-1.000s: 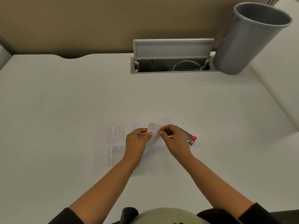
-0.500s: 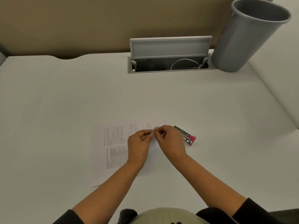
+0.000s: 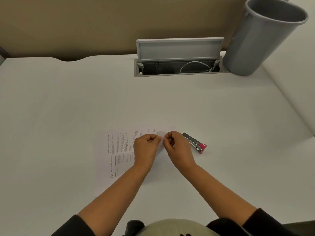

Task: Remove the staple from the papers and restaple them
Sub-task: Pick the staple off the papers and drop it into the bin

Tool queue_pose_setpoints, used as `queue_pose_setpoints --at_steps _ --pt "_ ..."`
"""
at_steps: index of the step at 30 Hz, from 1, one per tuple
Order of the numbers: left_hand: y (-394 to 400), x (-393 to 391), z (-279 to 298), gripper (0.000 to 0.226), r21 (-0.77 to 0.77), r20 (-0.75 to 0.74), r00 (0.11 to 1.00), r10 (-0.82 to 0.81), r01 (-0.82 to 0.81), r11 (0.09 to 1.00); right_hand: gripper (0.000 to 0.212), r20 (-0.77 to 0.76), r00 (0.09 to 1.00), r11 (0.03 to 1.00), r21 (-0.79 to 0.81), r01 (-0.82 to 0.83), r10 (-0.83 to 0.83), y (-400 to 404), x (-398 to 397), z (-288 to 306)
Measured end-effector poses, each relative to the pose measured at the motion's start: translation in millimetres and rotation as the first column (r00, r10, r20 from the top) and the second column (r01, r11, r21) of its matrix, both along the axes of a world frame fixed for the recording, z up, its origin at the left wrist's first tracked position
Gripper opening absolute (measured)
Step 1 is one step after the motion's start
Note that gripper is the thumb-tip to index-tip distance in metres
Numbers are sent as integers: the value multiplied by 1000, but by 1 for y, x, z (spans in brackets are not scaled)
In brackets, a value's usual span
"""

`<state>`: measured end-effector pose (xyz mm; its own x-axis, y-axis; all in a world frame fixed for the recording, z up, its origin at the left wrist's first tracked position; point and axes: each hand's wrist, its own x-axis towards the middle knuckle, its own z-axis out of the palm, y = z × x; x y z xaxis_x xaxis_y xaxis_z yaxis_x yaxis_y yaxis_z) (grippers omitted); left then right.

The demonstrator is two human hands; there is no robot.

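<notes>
Grey bin (image 3: 260, 40) stands at far right of desk (image 3: 68, 108), leaning in the view; what shows of the inside looks bare, bottom not visible. Cable tray (image 3: 177, 68) recessed in desk at back, lid (image 3: 179, 48) flipped up, a pale looped cable (image 3: 195, 66) inside plus a dark plug-ish thing (too small to ID). Papers (image 3: 115, 155) lie flat near front-centre, printed text facing up, far-right corner (image 3: 161, 133) lifted off the desk. Left hand (image 3: 145, 149) and right hand (image 3: 178, 148) both curled, fingertips pinching that corner from either side, hands nearly touching. Staple itself too small to make out. Stapler (image 3: 195, 143) (silver w/ pink end) lies on desk just right of right hand, not touched. Vs 0.5 s ago: hands and corner sit about the same, grip unchanged; vs 1 s ago the raised flap of paper is much smaller, folded down between the fingers. Stapler hasn't moved.
</notes>
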<state>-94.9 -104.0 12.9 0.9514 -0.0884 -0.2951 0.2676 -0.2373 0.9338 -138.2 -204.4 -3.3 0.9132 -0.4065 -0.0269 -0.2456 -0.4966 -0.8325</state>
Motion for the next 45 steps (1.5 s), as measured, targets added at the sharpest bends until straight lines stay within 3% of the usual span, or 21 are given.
queue_pose_setpoints --at_steps 4,10,16,22,27,32,35,40,45 --pt "1 1 -1 6 1 -15 1000 8 -8 1000 9 1 1000 999 47 22 -22 -2 1 1" --pt "5 1 -4 4 88 81 993 -84 77 993 9 -144 989 987 152 56 -34 -8 8 8" --pt "8 -6 -4 18 270 224 946 -235 172 947 18 -311 950 978 205 39 27 -19 18 18" --pt "7 -7 -9 15 419 309 890 -334 188 889 33 -418 907 953 293 78 54 -26 20 21" --pt "7 -4 -11 21 490 321 855 -408 219 844 25 -409 909 981 196 -3 85 -26 19 19" --pt "7 -2 -12 27 699 328 718 -614 252 669 43 -421 902 991 126 -45 95 -28 20 22" --pt "11 2 -14 28 773 307 709 -635 203 601 42 -439 888 989 117 -91 134 -27 19 26" --pt "19 14 -17 29 730 329 770 -547 160 664 16 -379 915 948 317 -12 138 -40 6 27" --pt "25 15 -27 31 716 272 798 -538 206 667 13 -252 963 883 468 33 98 -52 -5 31"
